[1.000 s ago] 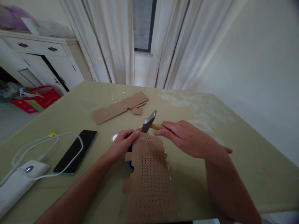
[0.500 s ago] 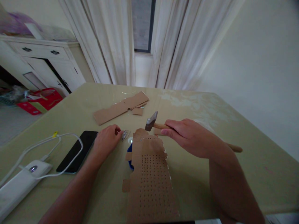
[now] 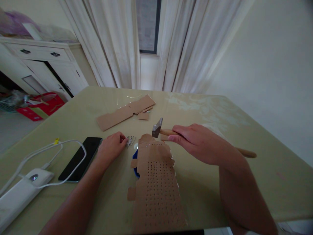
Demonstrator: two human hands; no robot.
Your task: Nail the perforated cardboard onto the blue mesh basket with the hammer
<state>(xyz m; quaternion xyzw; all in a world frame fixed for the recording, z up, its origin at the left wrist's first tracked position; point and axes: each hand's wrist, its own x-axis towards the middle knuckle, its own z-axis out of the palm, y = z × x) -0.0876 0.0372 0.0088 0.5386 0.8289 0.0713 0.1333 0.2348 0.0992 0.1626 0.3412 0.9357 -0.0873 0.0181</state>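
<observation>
My right hand [image 3: 193,142] is wrapped around the wooden handle of a hammer [image 3: 167,132], its metal head held just above the far end of a piece of cardboard [image 3: 156,153]. Rows of small holes run along that cardboard, and its right edge is ragged. To its left, my left hand [image 3: 113,145] rests on the table with fingers curled, thumb and fingertips pinched at a nail. Several thin nails [image 3: 131,141] lie loose beside those fingertips. A blue object [image 3: 135,163] shows partly from under the cardboard's left edge; the rest of it is hidden.
Cardboard strips [image 3: 122,114] lie farther back on the table [image 3: 200,111]. On the left are a black phone [image 3: 81,160], a white power strip [image 3: 31,182] and a looped white cable [image 3: 78,141]. A red bag [image 3: 40,106] and a white cabinet [image 3: 49,65] stand beyond.
The nails by my left fingertips lie more spread out than before. My right hand and the hammer have barely moved; the hammer head has tilted slightly. The view has shifted a little.
</observation>
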